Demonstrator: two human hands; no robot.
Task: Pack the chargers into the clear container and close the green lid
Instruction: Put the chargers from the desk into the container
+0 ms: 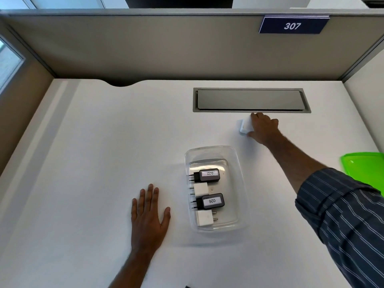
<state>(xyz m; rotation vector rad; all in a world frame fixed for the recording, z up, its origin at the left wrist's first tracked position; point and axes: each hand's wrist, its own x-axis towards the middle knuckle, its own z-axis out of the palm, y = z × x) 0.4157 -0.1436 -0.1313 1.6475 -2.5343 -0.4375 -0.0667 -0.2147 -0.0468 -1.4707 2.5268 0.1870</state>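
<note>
The clear container (241, 173) stands open in the middle of the white desk. Inside lie two black chargers, labelled 002 (207, 175) and 026 (211, 201), and two white chargers (200, 188) (204, 218). Beyond the container, my right hand (265, 128) is closed around another white charger (244, 126) that rests on the desk just in front of the cable hatch. My left hand (148, 210) lies flat on the desk, fingers spread, to the left of the container and holding nothing. The green lid (365, 169) lies at the right edge, partly behind my sleeve.
A grey metal cable hatch (251, 99) is set into the desk at the back right. Beige partition walls enclose the desk at the back and sides, with a blue sign reading 307 (293, 25). A curved cable notch (121, 83) cuts the desk's back edge.
</note>
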